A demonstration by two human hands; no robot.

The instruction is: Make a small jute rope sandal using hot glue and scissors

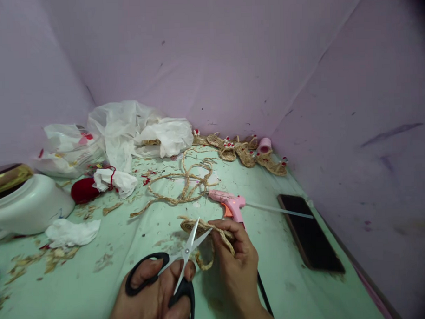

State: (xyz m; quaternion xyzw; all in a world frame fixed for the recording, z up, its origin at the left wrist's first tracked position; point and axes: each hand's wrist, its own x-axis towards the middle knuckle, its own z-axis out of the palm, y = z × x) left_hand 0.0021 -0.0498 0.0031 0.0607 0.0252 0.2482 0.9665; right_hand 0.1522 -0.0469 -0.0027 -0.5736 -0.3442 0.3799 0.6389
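Note:
My left hand (152, 296) grips black-handled scissors (174, 268), whose blades stand apart and point up toward a braided jute piece (215, 236). My right hand (237, 261) pinches that jute piece, a coiled oval with a loop hanging below it, just right of the blade tips. Both hands are low in the middle of the view, above the pale green surface (98, 280).
A pink glue gun (230, 204) lies just beyond my right hand, its stick pointing right. A dark phone (309, 233) lies at right. Loose jute rope (185, 183), finished jute sandals (247, 151), plastic bags (128, 130), red yarn (83, 190) and a white container (26, 203) fill the back and left.

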